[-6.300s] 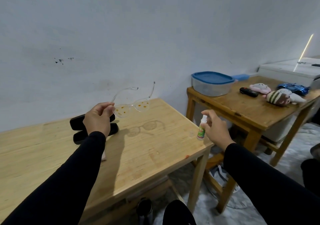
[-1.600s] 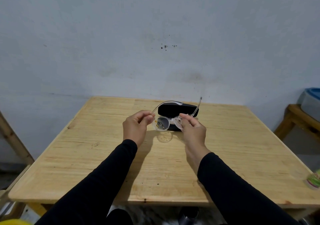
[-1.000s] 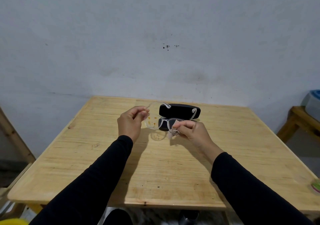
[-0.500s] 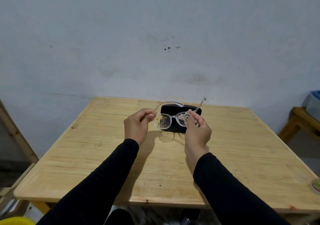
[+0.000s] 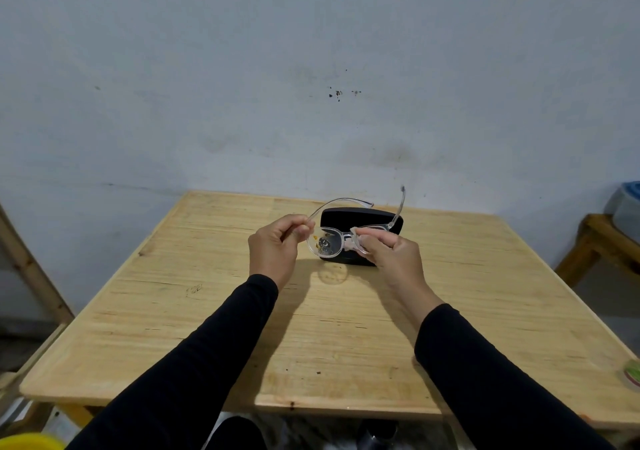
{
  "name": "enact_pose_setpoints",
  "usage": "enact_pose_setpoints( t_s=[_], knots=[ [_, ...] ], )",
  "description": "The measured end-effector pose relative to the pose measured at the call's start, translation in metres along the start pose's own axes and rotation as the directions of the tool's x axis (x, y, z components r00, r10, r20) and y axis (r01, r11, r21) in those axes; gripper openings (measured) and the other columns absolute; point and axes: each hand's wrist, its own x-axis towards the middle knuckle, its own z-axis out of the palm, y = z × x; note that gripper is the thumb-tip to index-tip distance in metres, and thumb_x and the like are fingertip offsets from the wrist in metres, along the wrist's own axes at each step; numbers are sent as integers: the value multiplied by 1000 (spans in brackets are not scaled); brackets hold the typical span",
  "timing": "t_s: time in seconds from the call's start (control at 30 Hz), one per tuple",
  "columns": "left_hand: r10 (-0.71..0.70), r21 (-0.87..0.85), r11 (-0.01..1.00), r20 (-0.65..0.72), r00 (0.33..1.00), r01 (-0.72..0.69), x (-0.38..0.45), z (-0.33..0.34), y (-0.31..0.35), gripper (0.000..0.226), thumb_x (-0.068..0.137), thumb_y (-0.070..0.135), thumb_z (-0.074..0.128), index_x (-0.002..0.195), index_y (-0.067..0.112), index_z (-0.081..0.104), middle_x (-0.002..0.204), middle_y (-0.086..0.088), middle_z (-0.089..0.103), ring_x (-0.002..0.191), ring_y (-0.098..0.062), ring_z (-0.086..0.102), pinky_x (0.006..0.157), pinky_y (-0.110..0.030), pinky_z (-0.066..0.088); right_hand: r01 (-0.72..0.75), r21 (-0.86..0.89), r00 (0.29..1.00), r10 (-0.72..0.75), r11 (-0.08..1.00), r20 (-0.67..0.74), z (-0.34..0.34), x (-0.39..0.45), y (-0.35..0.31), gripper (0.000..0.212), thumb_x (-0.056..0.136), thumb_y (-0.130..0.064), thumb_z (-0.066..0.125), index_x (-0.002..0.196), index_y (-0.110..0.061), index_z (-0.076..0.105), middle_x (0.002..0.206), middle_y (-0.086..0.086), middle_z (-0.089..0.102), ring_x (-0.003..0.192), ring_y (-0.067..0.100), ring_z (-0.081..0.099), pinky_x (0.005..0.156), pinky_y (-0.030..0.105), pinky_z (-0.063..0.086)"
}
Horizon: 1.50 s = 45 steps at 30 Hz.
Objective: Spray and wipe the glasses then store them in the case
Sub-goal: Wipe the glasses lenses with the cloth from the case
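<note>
Clear-framed glasses (image 5: 327, 242) with orange specks on the left lens hang above the wooden table (image 5: 242, 311), their arms unfolded toward the wall. My left hand (image 5: 275, 250) pinches the frame at its left hinge. My right hand (image 5: 389, 253) pinches a small pale cloth (image 5: 350, 240) against the right lens, which my fingers mostly cover. The open black case (image 5: 360, 217) sits on the table right behind the glasses. The spray bottle (image 5: 632, 373) lies at the table's right front edge, cut off by the frame.
A grey wall stands close behind the table. A second wooden table (image 5: 602, 238) carrying a blue-lidded tub (image 5: 627, 203) is at the far right. A yellow object (image 5: 27, 442) shows at the bottom left corner.
My right hand has slid the cloth over the right lens, from its outer side toward the bridge. The glasses stay held in front of the case.
</note>
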Motion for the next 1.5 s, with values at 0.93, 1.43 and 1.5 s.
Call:
enact_pose_setpoints(
  t_s=[0.93,1.43,1.5],
  knots=[
    [-31,64,997,-42,999,34,-3,-5,0,31,86,3,60,73,31,68,75,17,71,79,-4,70,81,-22,54,-37,140,961,73,990,-266,1,4,12,13,88,-12,64,83,-21,72,94,3,74,91,16,71,83,26,55],
    [-7,50,999,8,1000,6,-5,7,9,41,84,1,62,68,38,68,71,20,71,76,-3,70,83,-27,54,-64,119,995,72,991,-70,0,2,-8,14,92,-6,57,90,-11,69,89,4,73,80,13,73,75,19,57],
    [-23,65,998,10,1000,22,-2,3,7,36,84,1,62,70,34,68,70,19,71,75,-3,69,82,-27,54,-111,59,994,110,992,25,-8,2,-10,18,93,-2,55,83,-9,68,76,4,74,70,11,72,67,15,57]
  ],
)
